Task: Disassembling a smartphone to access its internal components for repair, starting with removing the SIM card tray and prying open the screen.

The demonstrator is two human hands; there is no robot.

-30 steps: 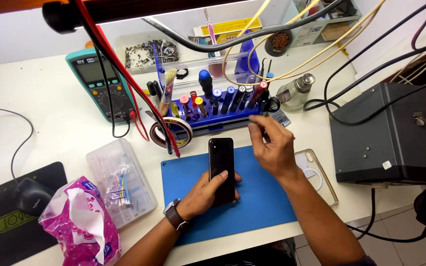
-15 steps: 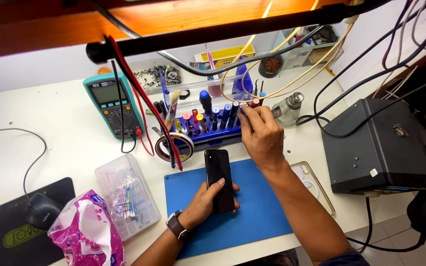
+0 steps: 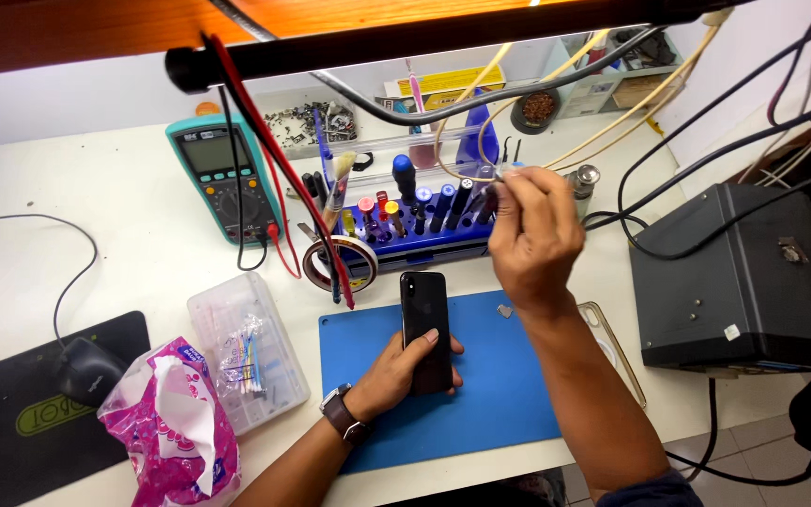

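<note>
Pinning black phone (image 3: 425, 329) flat on blue mat (image 3: 499, 394) near surface's front edge, left hand (image 3: 396, 371) gripping its lower end; long axis pointing toward rear. Lifting, apparently, a thin tool from blue holder (image 3: 424, 225), right hand (image 3: 532, 235) fingertips pinched, behind phone.

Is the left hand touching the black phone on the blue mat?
Touching. The head view shows the left hand with its fingers wrapped over the lower half of the black phone, which lies on the blue mat.
</note>
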